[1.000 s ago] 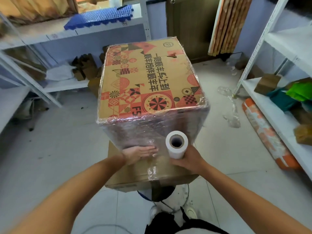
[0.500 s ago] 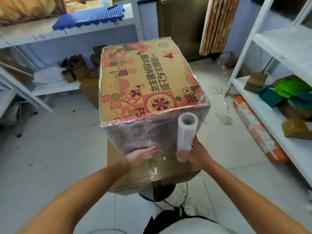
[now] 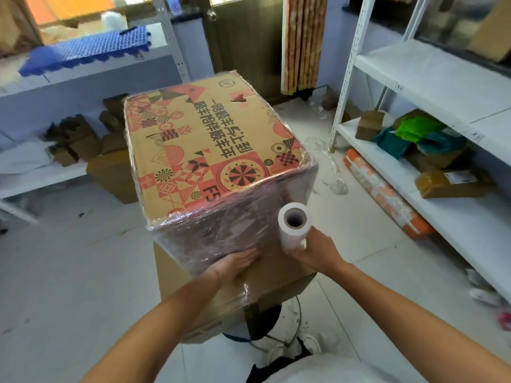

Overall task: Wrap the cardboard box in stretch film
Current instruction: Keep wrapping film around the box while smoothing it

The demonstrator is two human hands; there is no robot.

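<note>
The printed cardboard box (image 3: 210, 150) sits on a plain cardboard carton (image 3: 265, 286), its long axis running away from the person; contents are not visible. Glossy, wrinkled stretch film (image 3: 229, 230) covers its near face and edges. The left hand (image 3: 235, 264) lies flat on that face, fingers straight and pressed together. The right hand (image 3: 312, 250) grips a white cylindrical film roll (image 3: 293, 229), fingers curled round its lower part, hollow core pointing upward. The white metal shelf unit (image 3: 414, 172) at right holds small brown boxes (image 3: 369, 125) and green bags (image 3: 414, 131).

Lower plain box (image 3: 193, 297) largely hidden under printed box (image 3: 210, 150)
</note>
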